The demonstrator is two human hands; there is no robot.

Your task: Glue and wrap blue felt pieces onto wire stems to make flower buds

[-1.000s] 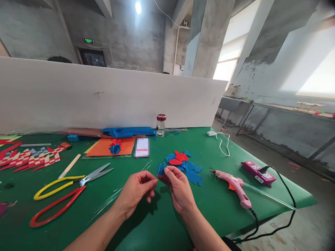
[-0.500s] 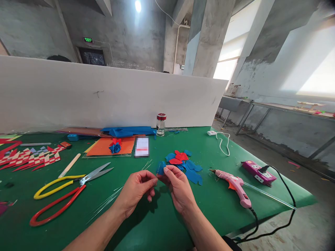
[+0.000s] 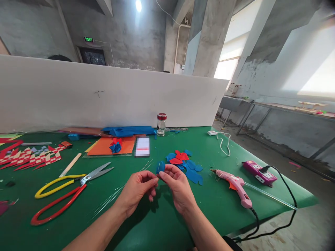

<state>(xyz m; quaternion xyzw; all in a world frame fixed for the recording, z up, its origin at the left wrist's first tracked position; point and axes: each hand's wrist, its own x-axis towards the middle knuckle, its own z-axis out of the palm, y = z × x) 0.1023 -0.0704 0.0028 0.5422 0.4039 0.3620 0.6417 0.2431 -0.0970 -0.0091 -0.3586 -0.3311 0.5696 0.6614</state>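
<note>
My left hand and my right hand meet at the fingertips above the green table. Between them they pinch a small blue felt piece, which sticks up above the right thumb. A thin wire seems to run from the left fingers, though it is too fine to be sure. Just beyond the hands lies a heap of blue and red felt pieces. Several thin wires lie on the table under my left wrist.
Yellow-handled scissors and red-handled scissors lie at the left. A pink glue gun with its cord rests at the right, beside a pink power strip. A glass jar, an orange sheet and a white partition stand behind.
My right hand's fingers have curled the blue piece a little closer to the left fingertips. The hands stay in the same place.
</note>
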